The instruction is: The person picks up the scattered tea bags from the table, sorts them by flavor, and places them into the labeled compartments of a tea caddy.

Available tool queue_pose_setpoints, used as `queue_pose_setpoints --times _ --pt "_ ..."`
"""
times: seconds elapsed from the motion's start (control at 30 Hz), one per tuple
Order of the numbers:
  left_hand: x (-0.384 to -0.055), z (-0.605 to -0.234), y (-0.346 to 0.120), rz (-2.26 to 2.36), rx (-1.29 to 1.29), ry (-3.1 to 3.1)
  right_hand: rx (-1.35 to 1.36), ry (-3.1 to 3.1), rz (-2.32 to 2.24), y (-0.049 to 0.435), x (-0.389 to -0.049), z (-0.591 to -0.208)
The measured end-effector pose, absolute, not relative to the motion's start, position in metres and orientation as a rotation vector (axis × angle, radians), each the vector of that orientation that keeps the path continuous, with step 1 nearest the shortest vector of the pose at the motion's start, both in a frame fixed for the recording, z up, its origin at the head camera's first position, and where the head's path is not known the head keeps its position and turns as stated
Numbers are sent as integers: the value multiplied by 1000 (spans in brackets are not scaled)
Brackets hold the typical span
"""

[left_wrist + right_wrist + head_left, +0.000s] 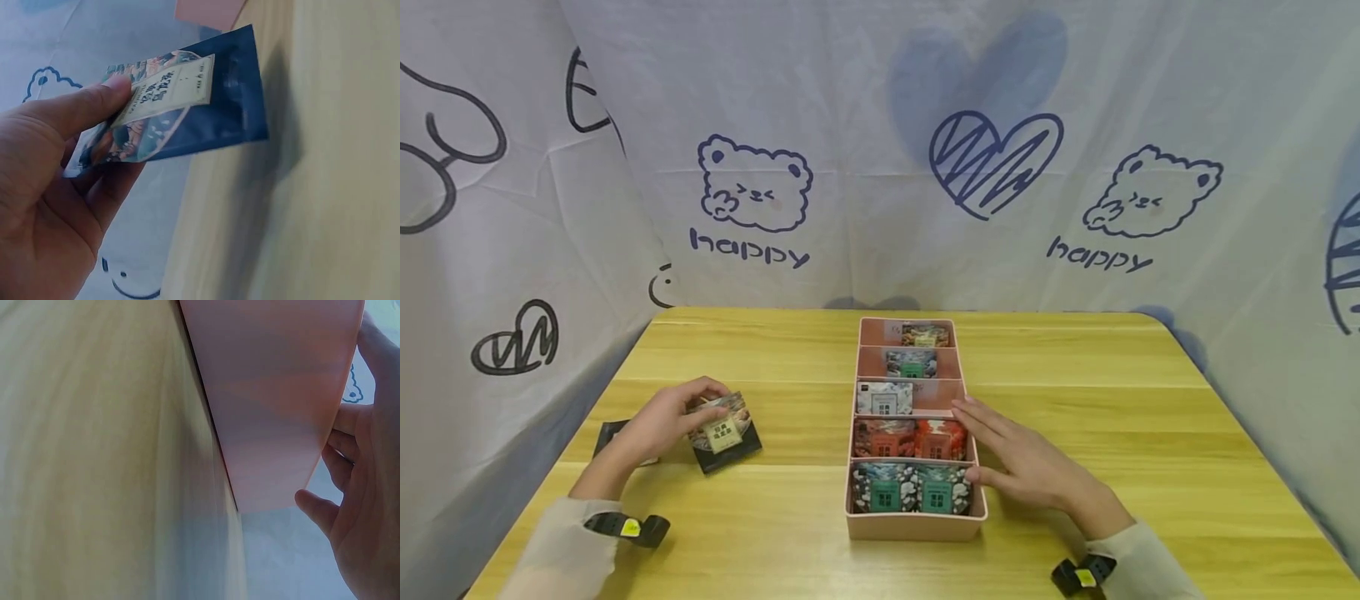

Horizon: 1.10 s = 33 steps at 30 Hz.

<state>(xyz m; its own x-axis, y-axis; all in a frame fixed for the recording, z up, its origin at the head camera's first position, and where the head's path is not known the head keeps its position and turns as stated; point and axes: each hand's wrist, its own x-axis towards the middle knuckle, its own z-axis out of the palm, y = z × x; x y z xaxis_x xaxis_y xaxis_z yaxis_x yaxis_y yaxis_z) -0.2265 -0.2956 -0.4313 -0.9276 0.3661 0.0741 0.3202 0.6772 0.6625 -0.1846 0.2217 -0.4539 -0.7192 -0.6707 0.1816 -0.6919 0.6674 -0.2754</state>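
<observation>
My left hand (665, 417) pinches a dark tea sachet (725, 433) with a pale yellow label, between thumb and fingers. In the left wrist view the sachet (219, 119) is held tilted above the table. Under the left wrist, another dark packet (612, 433) lies partly hidden. My right hand (1026, 458) rests along the right side of a pink divided box (917, 527), its fingertips on the rim. Its fingers look extended in the right wrist view, against the box wall (275, 394).
Each of the box's compartments holds sachets: green-labelled ones (886, 496) in front, red ones (883, 439) behind, then a white one (884, 400), a green-labelled one (912, 365) and a yellow-labelled one (925, 337) at the back. A printed cloth (880, 250) hangs behind the wooden table (1120, 400).
</observation>
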Motion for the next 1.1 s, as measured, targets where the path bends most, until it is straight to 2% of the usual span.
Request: queue_pose_setpoints --times 0.5,1.1 --pt "-252 -399 -249 1142 670 2885 1153 -2799 503 223 -186 -452" --pt "-271 -383 -208 1234 762 2823 1148 -2817 503 221 -185 -451"
